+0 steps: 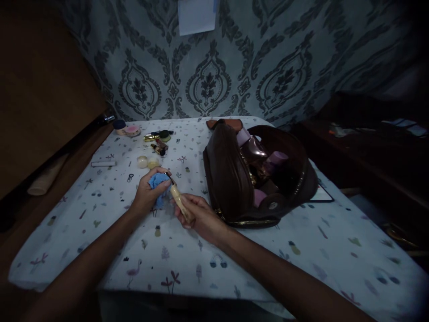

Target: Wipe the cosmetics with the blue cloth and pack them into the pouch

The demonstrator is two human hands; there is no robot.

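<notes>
2 items are undergoing handling. Left hand is clamping its fingers on a blue cloth; right hand is gripping a cream tube, dark end at the left fingertips. Wiping is seemingly proceeding; the next move is likely requiring steady right fingers.

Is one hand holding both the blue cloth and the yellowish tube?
No, the left hand holds the blue cloth, while the right hand grips the yellowish tube.

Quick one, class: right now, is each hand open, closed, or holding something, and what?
Left hand: closed, holding the blue cloth.
Right hand: closed, holding the cream tube.
</notes>
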